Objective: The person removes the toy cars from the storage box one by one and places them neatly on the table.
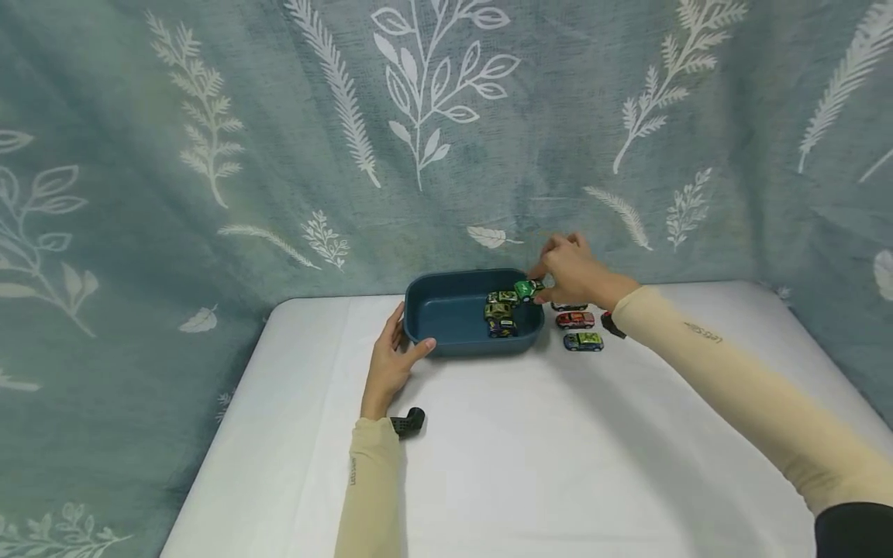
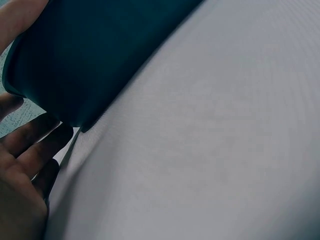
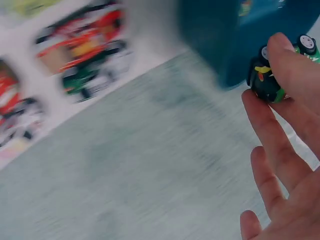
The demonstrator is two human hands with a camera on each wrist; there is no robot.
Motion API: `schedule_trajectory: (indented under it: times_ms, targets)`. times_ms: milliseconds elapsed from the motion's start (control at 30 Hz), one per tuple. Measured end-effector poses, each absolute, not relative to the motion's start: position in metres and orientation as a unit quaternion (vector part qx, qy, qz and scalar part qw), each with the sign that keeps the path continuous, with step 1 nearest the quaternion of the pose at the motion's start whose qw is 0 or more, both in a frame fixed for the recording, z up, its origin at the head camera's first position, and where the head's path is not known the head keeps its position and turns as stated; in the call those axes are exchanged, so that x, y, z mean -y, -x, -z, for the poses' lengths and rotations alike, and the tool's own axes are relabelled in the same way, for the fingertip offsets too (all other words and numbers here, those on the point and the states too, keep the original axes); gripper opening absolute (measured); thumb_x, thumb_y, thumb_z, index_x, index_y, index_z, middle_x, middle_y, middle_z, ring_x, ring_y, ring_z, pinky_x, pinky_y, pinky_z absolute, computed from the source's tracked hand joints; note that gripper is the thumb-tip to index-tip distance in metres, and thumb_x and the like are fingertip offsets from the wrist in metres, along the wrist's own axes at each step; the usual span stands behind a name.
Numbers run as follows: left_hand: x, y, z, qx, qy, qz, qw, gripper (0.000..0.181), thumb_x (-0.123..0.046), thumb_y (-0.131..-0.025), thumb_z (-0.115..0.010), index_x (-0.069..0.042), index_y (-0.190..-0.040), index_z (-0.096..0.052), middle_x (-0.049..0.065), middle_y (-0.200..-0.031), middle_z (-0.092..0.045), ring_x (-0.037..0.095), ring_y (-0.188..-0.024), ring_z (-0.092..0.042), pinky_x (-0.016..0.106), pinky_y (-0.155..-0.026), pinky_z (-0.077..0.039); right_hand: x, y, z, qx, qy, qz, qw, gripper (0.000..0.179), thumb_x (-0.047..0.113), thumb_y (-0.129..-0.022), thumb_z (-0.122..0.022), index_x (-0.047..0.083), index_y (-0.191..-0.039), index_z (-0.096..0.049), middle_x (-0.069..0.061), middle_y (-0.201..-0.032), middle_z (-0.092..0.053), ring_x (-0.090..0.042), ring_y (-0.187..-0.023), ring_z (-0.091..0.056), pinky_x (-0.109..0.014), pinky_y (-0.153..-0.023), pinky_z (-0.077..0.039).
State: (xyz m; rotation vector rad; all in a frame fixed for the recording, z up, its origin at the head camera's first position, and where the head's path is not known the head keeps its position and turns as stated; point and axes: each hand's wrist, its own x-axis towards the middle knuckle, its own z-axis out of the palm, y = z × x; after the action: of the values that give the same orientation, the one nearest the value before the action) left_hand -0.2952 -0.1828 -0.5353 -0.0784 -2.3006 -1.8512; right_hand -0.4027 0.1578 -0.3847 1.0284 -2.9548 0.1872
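Note:
My right hand (image 1: 572, 273) pinches a green toy car (image 1: 528, 290) between thumb and fingers, over the right end of a dark blue plastic bin (image 1: 446, 347). In the right wrist view, the held toy car (image 3: 266, 82) shows its wheels and black end close beside the bin wall (image 3: 207, 45). Inside the bin, several toy cars (image 1: 498, 311) sit together toward the right side. My left hand (image 1: 391, 364) holds the bin's left front corner, thumb at the front rim and fingers along the end wall. The left wrist view shows those fingers (image 2: 37, 137) against the bin's underside edge.
Several more toy cars stand on the white tablecloth (image 1: 502, 465) right of the bin, among them an orange one (image 1: 575, 320) and a yellow-green one (image 1: 583, 342). A dark red car (image 1: 612, 324) is partly behind the right forearm. A leaf-patterned curtain (image 1: 446, 225) hangs behind the table.

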Motion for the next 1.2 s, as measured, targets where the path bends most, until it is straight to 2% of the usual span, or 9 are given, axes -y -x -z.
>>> schedule_trajectory:
  times_ms: [167,367,567,767,1000,1200]
  targets:
    - [0.189,0.295,0.534,0.774,0.027,0.625,0.096,0.093,-0.032,-0.091,-0.087,-0.027,-0.167,-0.034,0.018,-0.163,-0.048,0.035,-0.155,-0.041,0.055,-0.132,-0.028,-0.192,0.396,0.386,0.949,-0.310,-0.049,-0.005,0.035,0.031,-0.084,-0.092,0.015,-0.113,-0.084,-0.004,-0.102,-0.078,-0.035,-0.120,-0.052,-0.065,-0.107,-0.030]
    - [0.191,0.295,0.531,0.776,0.016,0.623,0.094,0.094,-0.035,-0.091,-0.087,-0.031,-0.168,-0.034,0.013,-0.168,-0.042,0.031,-0.157,-0.038,0.050,-0.132,-0.028,-0.228,0.389,0.381,0.958,-0.283,-0.031,-0.037,0.037,0.031,-0.085,-0.092,0.012,-0.115,-0.083,-0.004,-0.103,-0.080,-0.035,-0.114,-0.054,-0.067,-0.102,-0.035]
    - [0.185,0.294,0.533,0.779,0.005,0.621,0.088,0.096,-0.031,-0.091,-0.087,-0.026,-0.169,-0.032,0.013,-0.168,-0.042,0.030,-0.157,-0.039,0.049,-0.132,-0.028,-0.264,0.379,0.396,0.953,-0.299,-0.024,-0.040,0.034,0.028,-0.082,-0.093,0.012,-0.110,-0.084,-0.002,-0.096,-0.081,-0.032,-0.101,-0.061,-0.058,-0.088,-0.047]
    - [0.181,0.294,0.534,0.778,0.009,0.622,0.085,0.096,-0.035,-0.090,-0.088,-0.027,-0.169,-0.032,0.015,-0.167,-0.043,0.031,-0.157,-0.039,0.050,-0.132,-0.028,-0.290,0.370,0.411,0.952,-0.297,-0.036,-0.060,0.030,0.027,-0.077,-0.095,0.015,-0.102,-0.085,0.004,-0.090,-0.080,-0.026,-0.094,-0.060,-0.052,-0.085,-0.052]
    - [0.177,0.294,0.534,0.779,0.019,0.621,0.087,0.097,-0.037,-0.090,-0.087,-0.027,-0.169,-0.032,0.015,-0.167,-0.043,0.032,-0.157,-0.039,0.052,-0.132,-0.028,-0.308,0.363,0.422,0.956,-0.288,-0.035,-0.051,0.030,0.028,-0.072,-0.098,0.015,-0.096,-0.085,0.005,-0.086,-0.080,-0.024,-0.090,-0.061,-0.048,-0.079,-0.053]
    - [0.177,0.294,0.534,0.776,0.023,0.624,0.089,0.097,-0.037,-0.090,-0.088,-0.028,-0.168,-0.032,0.014,-0.167,-0.044,0.031,-0.156,-0.040,0.052,-0.132,-0.028,-0.314,0.359,0.437,0.963,-0.260,-0.037,-0.065,0.030,0.031,-0.076,-0.096,0.015,-0.099,-0.084,0.004,-0.089,-0.078,-0.024,-0.091,-0.059,-0.047,-0.078,-0.052]
